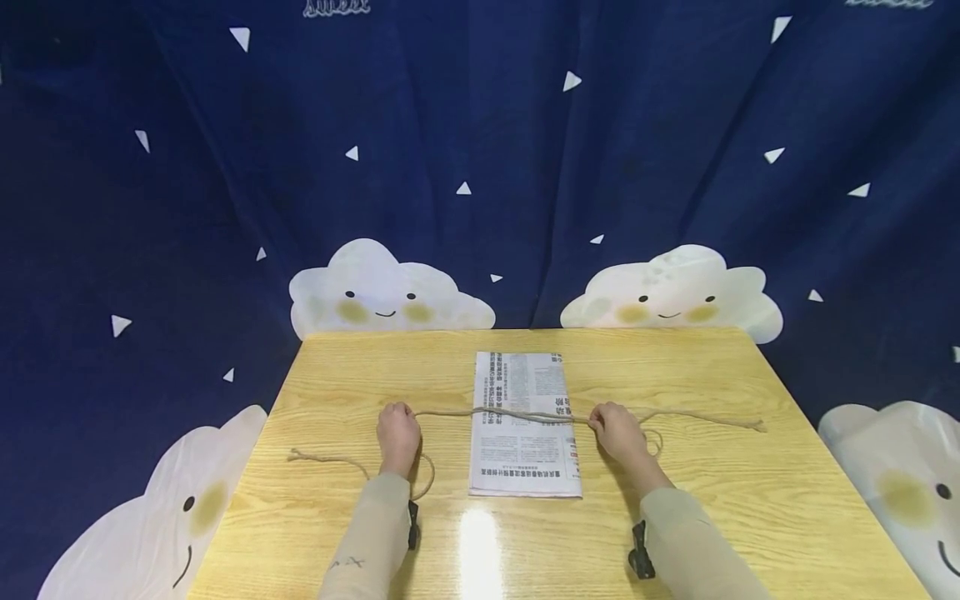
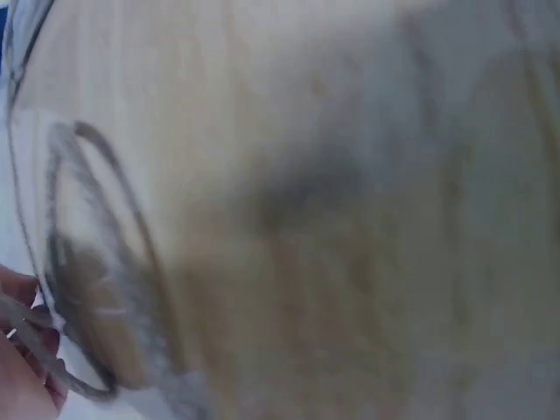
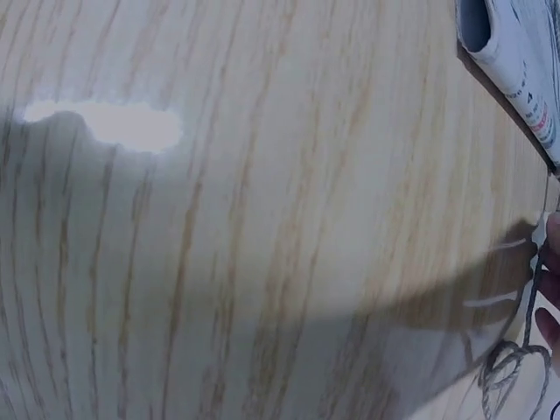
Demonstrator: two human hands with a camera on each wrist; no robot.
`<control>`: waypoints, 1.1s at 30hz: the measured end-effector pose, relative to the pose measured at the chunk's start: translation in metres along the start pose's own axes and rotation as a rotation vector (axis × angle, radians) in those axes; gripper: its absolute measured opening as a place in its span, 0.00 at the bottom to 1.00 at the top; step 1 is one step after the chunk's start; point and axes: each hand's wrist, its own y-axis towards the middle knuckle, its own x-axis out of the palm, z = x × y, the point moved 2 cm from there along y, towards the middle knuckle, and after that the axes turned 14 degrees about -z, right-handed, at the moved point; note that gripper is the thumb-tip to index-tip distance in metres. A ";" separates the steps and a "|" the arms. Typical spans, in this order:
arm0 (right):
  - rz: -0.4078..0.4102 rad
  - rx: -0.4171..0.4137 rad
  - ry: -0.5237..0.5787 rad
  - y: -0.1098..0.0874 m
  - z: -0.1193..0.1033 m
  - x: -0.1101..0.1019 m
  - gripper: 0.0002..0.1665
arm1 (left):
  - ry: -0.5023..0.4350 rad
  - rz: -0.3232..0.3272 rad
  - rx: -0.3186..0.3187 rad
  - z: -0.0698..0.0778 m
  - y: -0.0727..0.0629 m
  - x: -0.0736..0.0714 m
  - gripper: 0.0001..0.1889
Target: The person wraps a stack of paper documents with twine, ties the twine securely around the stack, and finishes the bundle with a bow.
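Observation:
A folded newspaper [image 1: 525, 467] lies on the table with a thin beige rope [image 1: 442, 413] stretched across its middle. On the newspaper's left side, my left hand [image 1: 398, 433] pinches the rope. My right hand [image 1: 617, 429] grips it just past the right edge of the paper. Beyond each hand a loose end trails outward, with a small loop near each wrist. The left wrist view shows a rope loop [image 2: 114, 236] close up beside the fingers. Only the fingertips of my right hand [image 3: 549, 289] show at the edge of the right wrist view.
The light wooden table [image 1: 315, 533] ends at a dark blue curtain [image 1: 487, 167] printed with clouds and white triangles. A bright glare patch [image 1: 480, 550] shows on the wood in front of the newspaper. Dark straps with small devices sit at both wrists.

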 end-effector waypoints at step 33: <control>-0.034 -0.063 0.141 0.007 -0.005 0.000 0.03 | 0.137 -0.101 0.293 0.041 -0.002 0.032 0.02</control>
